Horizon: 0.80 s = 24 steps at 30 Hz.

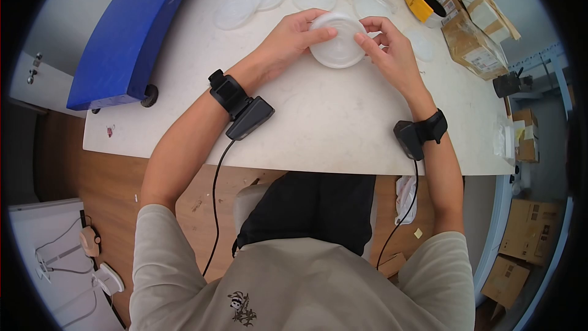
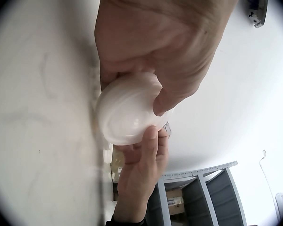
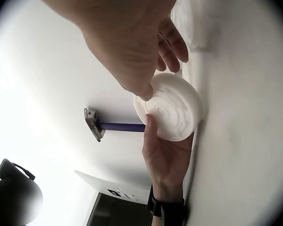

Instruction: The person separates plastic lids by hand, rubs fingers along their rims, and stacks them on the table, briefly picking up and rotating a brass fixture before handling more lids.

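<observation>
A round, translucent white plastic lid (image 1: 340, 54) with concentric rings is held above the table, both hands at its edge. My left hand (image 1: 285, 43) pinches its left side, thumb on the face and fingers behind the rim. On the opposite side my right hand (image 1: 395, 58) grips it the same way, the thumb pressing near the rim. In the right wrist view the ringed face of the lid (image 3: 172, 110) shows, tilted close to the tabletop. Its smooth side edge faces the left wrist view, where the fingers behind it are partly hidden.
Several translucent plastic discs (image 1: 237, 9) lie spread over the far part of the white table (image 1: 294, 129). A large blue casing (image 1: 131, 30) stands at the left. At the right are a yellow-and-black object (image 1: 421, 3) and cardboard boxes (image 1: 474, 43).
</observation>
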{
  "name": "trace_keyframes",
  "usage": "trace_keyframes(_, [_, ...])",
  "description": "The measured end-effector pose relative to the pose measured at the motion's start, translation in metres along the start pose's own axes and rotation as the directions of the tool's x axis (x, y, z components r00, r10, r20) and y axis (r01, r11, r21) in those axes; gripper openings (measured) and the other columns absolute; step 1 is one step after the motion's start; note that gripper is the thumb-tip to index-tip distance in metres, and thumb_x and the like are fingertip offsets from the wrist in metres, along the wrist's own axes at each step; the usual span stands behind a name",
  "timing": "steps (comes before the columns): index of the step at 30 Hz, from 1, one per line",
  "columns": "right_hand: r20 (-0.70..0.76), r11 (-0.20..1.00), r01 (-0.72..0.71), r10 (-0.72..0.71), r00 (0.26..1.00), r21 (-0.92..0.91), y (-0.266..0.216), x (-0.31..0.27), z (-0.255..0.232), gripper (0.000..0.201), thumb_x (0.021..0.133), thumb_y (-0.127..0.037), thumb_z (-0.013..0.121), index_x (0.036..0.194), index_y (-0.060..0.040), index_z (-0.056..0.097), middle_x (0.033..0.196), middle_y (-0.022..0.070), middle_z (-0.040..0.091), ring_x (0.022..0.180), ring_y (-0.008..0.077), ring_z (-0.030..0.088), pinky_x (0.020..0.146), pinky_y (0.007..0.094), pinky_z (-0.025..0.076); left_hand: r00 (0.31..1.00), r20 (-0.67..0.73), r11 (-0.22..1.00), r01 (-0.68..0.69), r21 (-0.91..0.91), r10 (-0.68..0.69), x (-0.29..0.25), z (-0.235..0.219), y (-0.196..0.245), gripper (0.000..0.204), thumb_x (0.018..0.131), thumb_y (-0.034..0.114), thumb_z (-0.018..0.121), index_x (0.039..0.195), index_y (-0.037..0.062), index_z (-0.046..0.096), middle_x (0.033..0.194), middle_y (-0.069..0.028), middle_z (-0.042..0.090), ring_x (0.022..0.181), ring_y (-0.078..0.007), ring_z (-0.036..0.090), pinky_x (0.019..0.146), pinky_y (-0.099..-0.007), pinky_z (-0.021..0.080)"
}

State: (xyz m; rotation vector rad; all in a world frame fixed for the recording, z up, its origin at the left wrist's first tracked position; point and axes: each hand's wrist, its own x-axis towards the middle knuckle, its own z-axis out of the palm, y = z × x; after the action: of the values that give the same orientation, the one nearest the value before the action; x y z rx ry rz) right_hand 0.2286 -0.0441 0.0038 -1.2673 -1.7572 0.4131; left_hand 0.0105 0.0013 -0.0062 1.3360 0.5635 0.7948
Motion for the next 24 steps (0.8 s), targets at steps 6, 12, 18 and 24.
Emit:
trace_keyframes(6, [0.157, 0.969, -0.147, 0.117, 0.981, 0.197, 0.001, 0.000, -0.002, 0.026, 0.092, -0.023, 0.068, 0.101, 0.0009, 0.063, 0.080, 0.0020, 0.065, 0.067, 0.0064, 0.058, 0.059, 0.0206, 0.046, 1.000, -0.013, 0.998, 0.020, -0.064, -0.021, 0.000, 0.001, 0.001, 0.041, 0.092, 0.026, 0.069, 0.124, 0.0036, 0.058, 0.108, -0.0062, 0.068, 0.102, -0.0126, 0.063, 0.092, -0.0303, 0.050])
trace_keyframes(12, [0.197, 0.948, -0.171, 0.120, 0.973, 0.268, 0.004, 0.001, -0.003, 0.024, 0.092, -0.022, 0.068, 0.100, -0.0005, 0.064, 0.079, 0.0002, 0.064, 0.067, 0.0051, 0.056, 0.058, 0.0196, 0.045, 0.999, -0.014, 0.995, 0.045, -0.088, -0.047, -0.002, 0.004, 0.004, 0.043, 0.092, 0.031, 0.069, 0.124, 0.0040, 0.059, 0.109, -0.0067, 0.068, 0.101, -0.0126, 0.064, 0.091, -0.0299, 0.051])
trace_keyframes(18, [0.257, 0.929, -0.218, 0.141, 0.956, 0.300, 0.006, 0.000, -0.002, 0.027, 0.091, -0.022, 0.070, 0.105, 0.0000, 0.063, 0.082, -0.0002, 0.063, 0.067, 0.0050, 0.056, 0.059, 0.0196, 0.046, 0.999, -0.032, 0.998, 0.030, -0.060, -0.032, -0.001, 0.001, 0.002, 0.043, 0.095, 0.032, 0.065, 0.126, 0.0025, 0.058, 0.108, -0.0066, 0.068, 0.098, -0.0125, 0.065, 0.087, -0.0290, 0.052])
trace_keyframes(24, [0.123, 0.970, -0.167, 0.146, 0.982, 0.178, 0.013, 0.006, -0.007, 0.034, 0.090, -0.022, 0.069, 0.117, -0.0039, 0.062, 0.096, 0.0023, 0.064, 0.081, 0.0080, 0.059, 0.066, 0.0231, 0.051, 0.964, -0.266, 0.992, -0.008, -0.128, -0.027, 0.004, -0.007, 0.006, 0.040, 0.097, 0.033, 0.061, 0.120, 0.0009, 0.058, 0.105, -0.0063, 0.068, 0.096, -0.0124, 0.064, 0.085, -0.0290, 0.052])
